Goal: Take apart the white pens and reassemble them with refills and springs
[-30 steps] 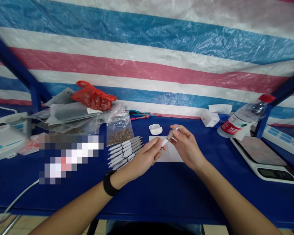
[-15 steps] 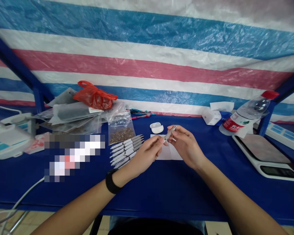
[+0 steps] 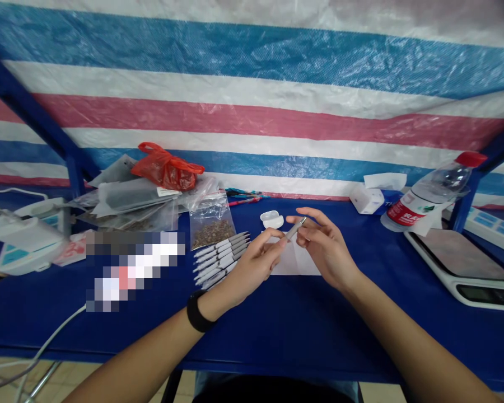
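A slim grey-and-white pen with a silvery tip slants up and to the right between my hands. My left hand pinches its lower end between thumb and forefinger. Around the upper part, near the tip, are the fingers of my right hand; the thumb lies against the barrel and a finger stretches behind it. Below the hands lies a sheet of white paper, partly covered by them. Just left of my left hand, several similar pens lie side by side in a row.
Behind the hands sits an open white case. A bag of brown grains, other plastic bags and a red bag lie left. At right are a tissue pack, a bottle and a scale. Blue pens lie at the back.
The right-hand fingers have spread and shifted along the pen, showing more of its barrel. The left hand keeps its pinch. The whole view has shifted slightly, with things appearing further right.
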Demonstrator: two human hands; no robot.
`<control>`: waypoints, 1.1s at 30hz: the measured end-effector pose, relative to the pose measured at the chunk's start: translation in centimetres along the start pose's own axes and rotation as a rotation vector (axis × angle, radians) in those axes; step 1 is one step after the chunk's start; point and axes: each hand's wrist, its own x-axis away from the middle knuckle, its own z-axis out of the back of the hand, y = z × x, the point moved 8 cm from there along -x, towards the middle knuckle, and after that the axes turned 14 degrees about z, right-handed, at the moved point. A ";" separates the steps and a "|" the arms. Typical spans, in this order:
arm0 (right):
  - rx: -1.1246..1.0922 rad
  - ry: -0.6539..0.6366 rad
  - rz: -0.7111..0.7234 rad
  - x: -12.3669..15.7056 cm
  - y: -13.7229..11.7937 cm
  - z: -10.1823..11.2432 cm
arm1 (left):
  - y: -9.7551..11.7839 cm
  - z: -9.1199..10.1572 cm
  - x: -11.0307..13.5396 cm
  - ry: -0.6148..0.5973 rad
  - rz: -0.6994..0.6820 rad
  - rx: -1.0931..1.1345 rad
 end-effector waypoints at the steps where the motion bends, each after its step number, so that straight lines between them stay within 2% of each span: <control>1: 0.014 0.005 -0.001 0.0 0.0 0.1 | 0.0 0.0 0.0 0.001 0.000 0.001; 5: 0.098 0.012 -0.005 0.0 0.2 0.4 | 0.3 0.0 0.0 -0.006 -0.007 0.002; 9: 0.084 -0.010 0.004 -0.1 0.2 0.3 | 0.1 0.1 -0.1 0.002 0.023 0.022; 15: 0.152 -0.032 0.060 0.0 -0.2 0.1 | 0.0 -0.2 -0.1 -0.018 0.014 0.005; 21: 0.119 0.094 0.029 -0.4 -0.3 1.4 | -0.3 -0.1 -0.2 -0.009 0.034 -0.007; 33: 0.050 0.298 0.169 -1.7 -2.2 4.3 | -0.2 -0.8 0.3 -0.037 0.008 -0.076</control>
